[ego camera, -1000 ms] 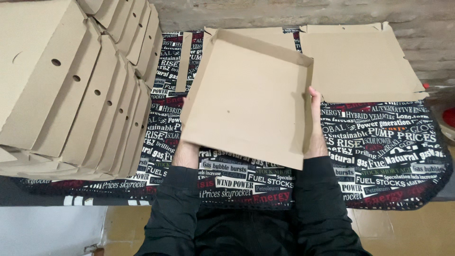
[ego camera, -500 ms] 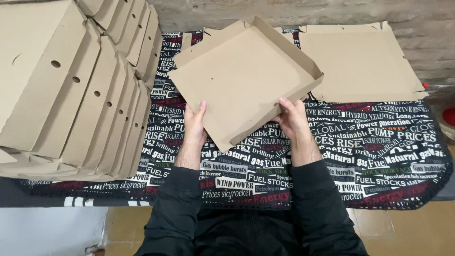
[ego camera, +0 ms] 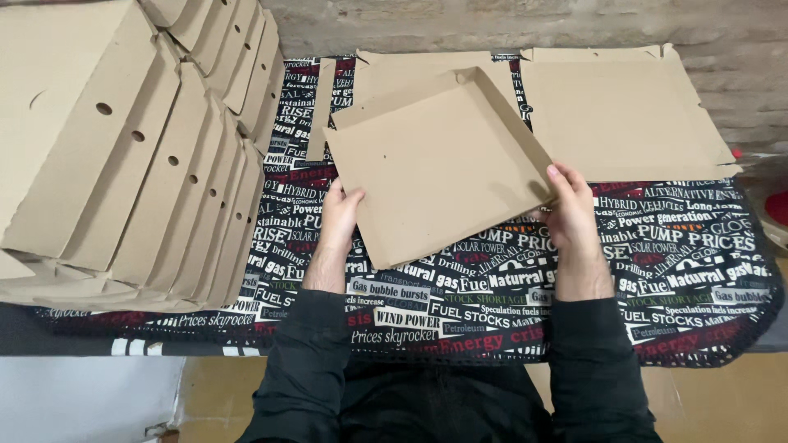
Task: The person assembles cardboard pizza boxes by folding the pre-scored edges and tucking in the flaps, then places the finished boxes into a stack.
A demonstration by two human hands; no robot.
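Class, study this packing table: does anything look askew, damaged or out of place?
The stack of folded boxes at the left leans and fans out like fallen dominoes rather than standing square. The half-folded box, held by the left hand and right hand, sits turned at an angle to the table edge. No visible damage or spills.

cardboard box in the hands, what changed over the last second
The half-folded cardboard box has been turned in the hands, its raised walls swinging from upper left toward the upper right. The left hand came out from under it to grip the left edge; the right hand shifted down to the right corner. The stack of folded boxes, the flat cardboard sheet and the printed tablecloth stayed put.
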